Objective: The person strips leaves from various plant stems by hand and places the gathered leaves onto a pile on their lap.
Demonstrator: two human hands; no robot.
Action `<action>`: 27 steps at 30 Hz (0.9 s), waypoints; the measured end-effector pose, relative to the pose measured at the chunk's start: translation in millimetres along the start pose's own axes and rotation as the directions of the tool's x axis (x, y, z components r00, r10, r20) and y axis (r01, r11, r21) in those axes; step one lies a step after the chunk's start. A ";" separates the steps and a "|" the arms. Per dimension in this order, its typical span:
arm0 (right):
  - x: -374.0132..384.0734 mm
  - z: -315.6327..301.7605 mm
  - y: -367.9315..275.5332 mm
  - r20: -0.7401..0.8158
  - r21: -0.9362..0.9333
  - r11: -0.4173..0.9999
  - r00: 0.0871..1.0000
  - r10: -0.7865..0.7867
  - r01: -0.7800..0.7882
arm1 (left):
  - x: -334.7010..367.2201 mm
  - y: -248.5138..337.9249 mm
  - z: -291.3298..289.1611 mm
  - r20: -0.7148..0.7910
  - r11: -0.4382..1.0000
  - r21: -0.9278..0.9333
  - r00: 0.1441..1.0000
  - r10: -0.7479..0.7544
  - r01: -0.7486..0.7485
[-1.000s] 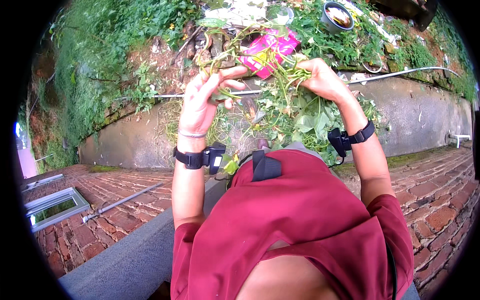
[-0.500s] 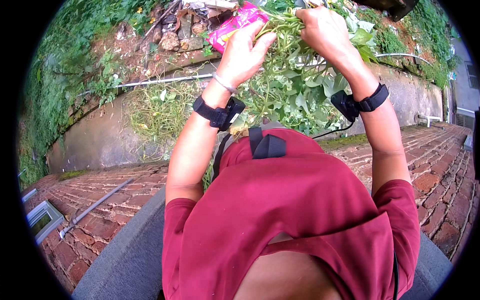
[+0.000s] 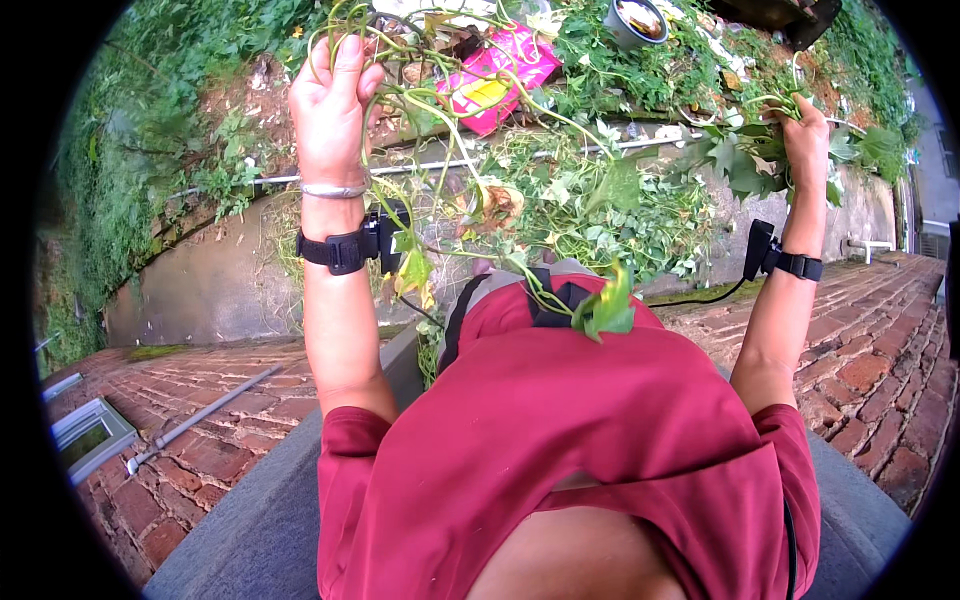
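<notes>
My left hand [image 3: 332, 105], raised at the upper left, is closed round long green vine stems [image 3: 435, 100]. These loop to the right and trail down past my wrist, with a few yellowing leaves near my waist. Far to the right, my right hand [image 3: 803, 130] grips a bunch of leafy vine cuttings [image 3: 745, 160], whose broad leaves hang beside and below the fingers. Between the hands, a heap of leafy vines [image 3: 610, 205] lies on the concrete in front of me. Dark straps with small devices sit on both wrists.
A pink packet [image 3: 505, 75] lies beyond the heap, and a grey bucket [image 3: 637, 22] stands at the back. A thin pale pipe [image 3: 270, 180] crosses behind the vines. Bare stems lie on the concrete [image 3: 200, 290] at left. Brick walls [image 3: 860, 350] flank me.
My hands have moved from close together to wide apart, left hand leftward and right hand rightward. The vine bundle has parted, with stems in the left hand and leafy pieces in the right.
</notes>
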State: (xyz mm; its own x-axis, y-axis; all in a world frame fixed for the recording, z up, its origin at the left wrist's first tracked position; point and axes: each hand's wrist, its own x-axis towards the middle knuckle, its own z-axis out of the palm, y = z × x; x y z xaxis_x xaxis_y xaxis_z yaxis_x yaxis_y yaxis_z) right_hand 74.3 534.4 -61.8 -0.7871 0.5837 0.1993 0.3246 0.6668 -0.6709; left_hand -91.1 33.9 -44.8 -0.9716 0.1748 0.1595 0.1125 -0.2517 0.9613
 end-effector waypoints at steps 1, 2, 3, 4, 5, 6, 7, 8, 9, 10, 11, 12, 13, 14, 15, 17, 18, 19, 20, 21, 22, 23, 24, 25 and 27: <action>-5.7 8.1 3.1 0.086 0.100 0.995 0.996 -0.008 -0.001 | 5.0 -1.7 -3.6 0.018 0.999 -0.051 1.000 0.010 -0.009; -12.5 29.2 4.7 0.179 0.206 0.978 0.983 -0.031 -0.007 | 5.8 0.1 -4.4 -0.027 0.998 -0.068 1.000 0.010 -0.012; -18.3 42.0 -3.9 0.260 0.301 0.954 0.963 -0.065 -0.017 | 8.5 4.5 -3.3 -0.069 0.995 -0.096 0.998 0.011 -0.018; -25.8 53.8 -16.0 0.307 0.270 0.959 0.952 -0.005 -0.082 | 14.5 5.0 -14.4 -0.074 0.994 -0.103 0.997 0.022 -0.030; -32.2 61.9 -24.1 0.346 0.227 0.963 0.936 0.061 -0.147 | 15.0 11.2 -15.5 -0.103 0.995 -0.089 0.994 0.028 -0.037; -29.4 72.2 -6.1 0.345 0.194 0.979 0.938 -0.001 -0.070 | 18.6 17.0 -18.3 -0.093 0.993 -0.100 0.995 0.048 -0.057; -27.1 81.3 13.4 0.353 0.131 0.990 0.931 -0.093 0.049 | 22.0 22.2 -22.5 -0.084 0.991 -0.111 0.994 0.069 -0.078; -33.1 88.6 0.6 0.358 0.049 0.998 0.932 -0.047 0.032 | 21.3 28.7 -28.8 -0.076 0.988 -0.113 0.992 0.100 -0.108; -41.4 92.6 -12.6 0.353 -0.037 0.999 0.936 0.002 0.012 | 20.0 35.3 -30.5 -0.076 0.987 -0.096 0.989 0.124 -0.131; -43.4 98.7 -9.3 0.345 -0.103 0.994 0.939 0.007 0.030 | 18.9 37.9 -32.8 -0.071 0.987 -0.083 0.989 0.129 -0.134; -43.3 103.0 -13.2 0.375 -0.100 0.995 0.925 0.053 -0.017 | 18.7 42.6 -36.2 -0.069 0.987 -0.062 0.987 0.143 -0.147; -42.4 107.3 -18.9 0.376 -0.128 0.992 0.925 0.061 -0.013 | 17.2 45.0 -34.7 -0.115 0.989 -0.046 0.984 0.135 -0.141; -43.5 112.5 -26.2 0.377 -0.157 0.988 0.924 0.068 -0.008 | 17.0 47.0 -38.3 -0.100 0.990 -0.044 0.987 0.129 -0.134; -51.6 107.2 -58.4 0.360 -0.206 0.978 0.932 0.037 0.041 | 15.0 49.6 -38.9 -0.119 0.989 -0.034 0.983 0.140 -0.145; -47.0 114.1 -59.7 0.367 -0.264 0.962 0.930 0.029 0.074 | 12.7 52.8 -40.0 -0.138 0.988 -0.024 0.979 0.151 -0.156; -38.1 132.2 -57.5 0.385 -0.379 0.915 0.923 0.023 0.135 | 8.7 60.1 -43.7 -0.143 0.984 -0.025 0.975 0.172 -0.177; -36.1 136.9 -61.3 0.394 -0.423 0.895 0.918 0.042 0.140 | 5.7 64.0 -41.1 -0.159 0.982 -0.022 0.970 0.183 -0.189; -34.9 146.5 -55.9 0.387 -0.446 0.869 0.921 -0.028 0.214 | 2.5 68.1 -40.3 -0.177 0.980 -0.017 0.965 0.194 -0.200; -33.9 154.9 -53.9 0.390 -0.468 0.844 0.918 -0.070 0.263 | -1.0 74.5 -49.7 -0.125 0.972 -0.037 0.967 0.224 -0.230; -35.4 161.6 -47.9 0.393 -0.502 0.811 0.915 -0.094 0.299 | -9.6 85.1 -44.4 -0.136 0.969 -0.007 0.961 0.242 -0.245; -36.1 169.8 -42.0 0.384 -0.492 0.808 0.914 -0.134 0.325 | -12.1 93.3 -53.1 -0.077 0.956 -0.057 0.956 0.283 -0.287; -34.6 182.5 -28.8 0.410 -0.511 0.771 0.896 -0.171 0.380 | -15.5 102.6 -62.7 -0.020 0.939 -0.110 0.946 0.325 -0.325; -33.5 197.4 -19.6 0.464 -0.483 0.781 0.872 -0.156 0.397 | -20.7 109.5 -60.7 -0.039 0.927 -0.128 0.936 0.351 -0.353; -35.3 210.5 -9.6 0.515 -0.455 0.791 0.846 -0.141 0.409 | -25.1 113.6 -59.6 -0.057 0.913 -0.148 0.925 0.376 -0.380; -52.0 238.5 -24.4 0.663 -0.360 0.791 0.732 -0.156 0.494 | -32.9 137.9 -82.9 0.046 0.899 -0.330 0.946 0.320 -0.288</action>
State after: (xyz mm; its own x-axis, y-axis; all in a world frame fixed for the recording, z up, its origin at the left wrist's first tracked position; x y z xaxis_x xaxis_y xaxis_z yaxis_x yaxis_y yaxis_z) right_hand -17.8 377.2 -226.2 -0.9746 0.0164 -0.2232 0.0566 0.9829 -0.1751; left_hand -60.9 -85.5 63.8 -0.8737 0.1290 0.4691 0.3123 -0.5907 0.7440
